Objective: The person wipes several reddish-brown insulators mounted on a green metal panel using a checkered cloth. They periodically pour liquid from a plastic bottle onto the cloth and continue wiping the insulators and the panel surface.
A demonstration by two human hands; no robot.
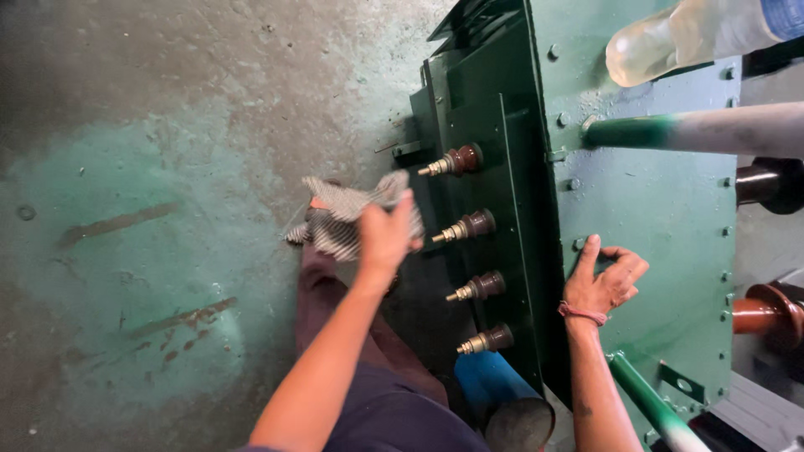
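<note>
My left hand (386, 233) grips a striped grey-and-white rag (343, 219) and holds it out beside the dark green side wall of a transformer tank (502, 159). Several brown bushings with brass tips (456, 161) stick out of that wall in a row, just right of the rag. My right hand (601, 282) rests with curled fingers on the tank's green top lid (662, 209), near its edge. A pink band circles that wrist.
Stained concrete floor with green paint overspray (151, 234) lies to the left. A clear plastic bottle (695, 38) lies on the lid at top right. Green-and-white rods (703, 130) cross the lid, a large reddish-brown bushing (766, 314) stands at the right edge, and a blue cylinder (494, 385) is below.
</note>
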